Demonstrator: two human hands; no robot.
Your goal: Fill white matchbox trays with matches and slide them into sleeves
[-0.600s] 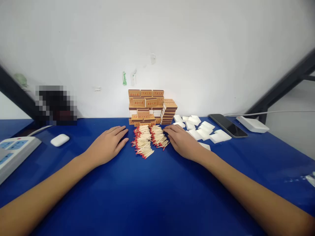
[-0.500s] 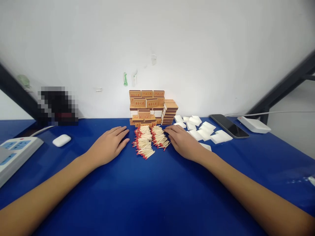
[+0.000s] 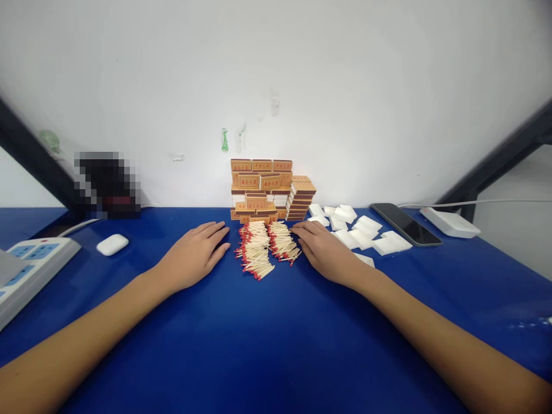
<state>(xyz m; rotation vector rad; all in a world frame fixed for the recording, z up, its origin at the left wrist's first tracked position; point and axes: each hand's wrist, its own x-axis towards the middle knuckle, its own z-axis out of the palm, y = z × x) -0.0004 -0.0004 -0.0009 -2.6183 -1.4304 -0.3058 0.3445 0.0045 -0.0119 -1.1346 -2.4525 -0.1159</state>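
Observation:
My left hand [image 3: 192, 256] lies flat on the blue table [image 3: 241, 351], fingers stretched out and holding nothing. To its right are two heaps of red-tipped matches, a larger heap [image 3: 256, 250] and a smaller heap [image 3: 283, 241]. My right hand [image 3: 322, 250] rests palm down close to the smaller heap, its fingers extended and nothing in its grip; whether its fingertips touch the matches I cannot tell. Behind the matches, orange matchboxes [image 3: 261, 181] are stacked up in front of the wall. A second column of matchboxes [image 3: 301, 201] leans slightly at their right side.
White tray-like pieces [image 3: 365, 227] lie scattered beyond my right hand. A phone [image 3: 405, 224] and a white box [image 3: 449, 222] with a cable are farther right. On the left are a white earbud case [image 3: 112, 245], a power strip [image 3: 38, 270] and a blurred dark object [image 3: 107, 185].
The whole view has shifted slightly, so everything sits a little farther right. Both hands stay in place beside the matches.

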